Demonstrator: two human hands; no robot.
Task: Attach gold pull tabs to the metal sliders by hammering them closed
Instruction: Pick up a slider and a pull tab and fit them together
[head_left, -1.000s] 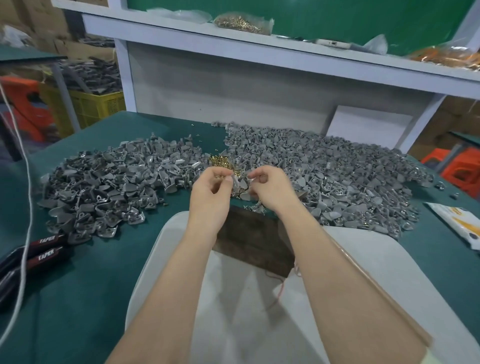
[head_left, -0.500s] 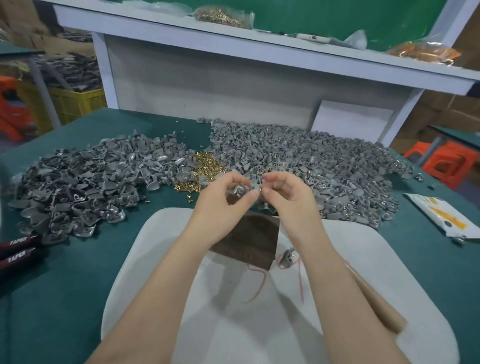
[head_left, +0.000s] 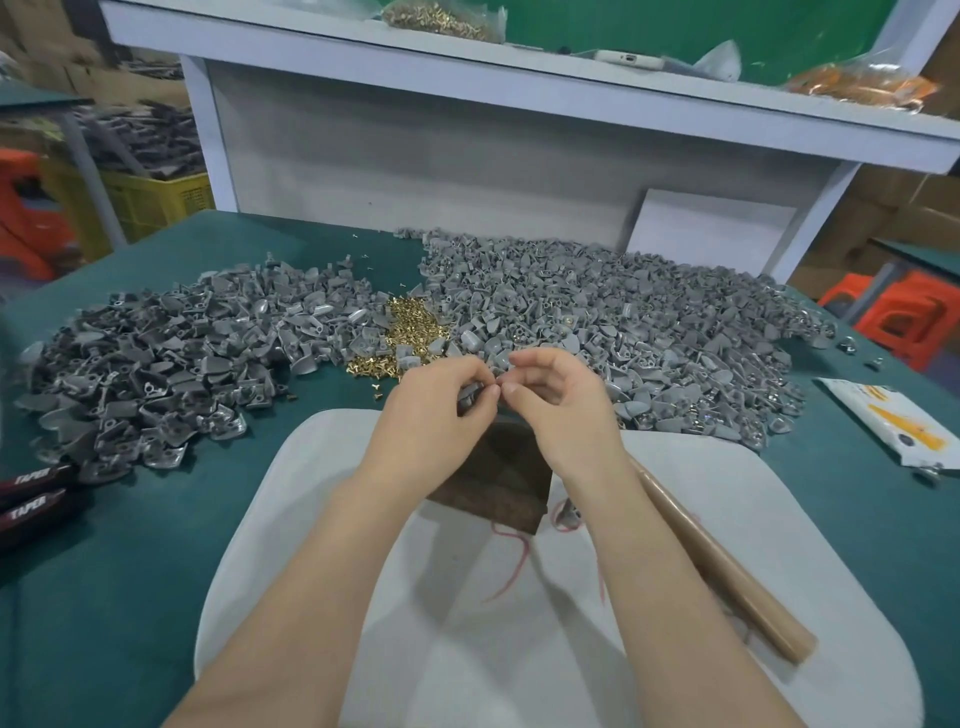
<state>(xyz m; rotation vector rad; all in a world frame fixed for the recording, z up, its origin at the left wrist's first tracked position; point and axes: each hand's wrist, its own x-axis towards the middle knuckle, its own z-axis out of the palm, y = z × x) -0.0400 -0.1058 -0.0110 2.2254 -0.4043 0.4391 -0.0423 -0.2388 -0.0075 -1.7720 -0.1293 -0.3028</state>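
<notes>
My left hand (head_left: 439, 415) holds a grey metal slider (head_left: 470, 397) in its curled fingers, just above a dark wooden block (head_left: 493, 483). My right hand (head_left: 558, 402) meets it fingertip to fingertip and pinches something small against the slider; the piece itself is hidden by the fingers. A small heap of gold tabs (head_left: 402, 340) lies on the green table between two big piles of grey sliders (head_left: 171, 364) (head_left: 623, 322). A hammer's wooden handle (head_left: 722, 566) lies on the white pad under my right forearm.
The white pad (head_left: 363, 519) covers the near table. Red-handled pliers (head_left: 31, 493) lie at the left edge and a printed packet (head_left: 904, 426) at the right. A white shelf (head_left: 519, 78) with bags of parts stands behind the piles. Red string (head_left: 519, 561) trails from the block.
Both hands have drawn back from the piles toward the wooden block, still joined at the fingertips on the slider. The camera has tilted down, bringing the hammer handle into view.
</notes>
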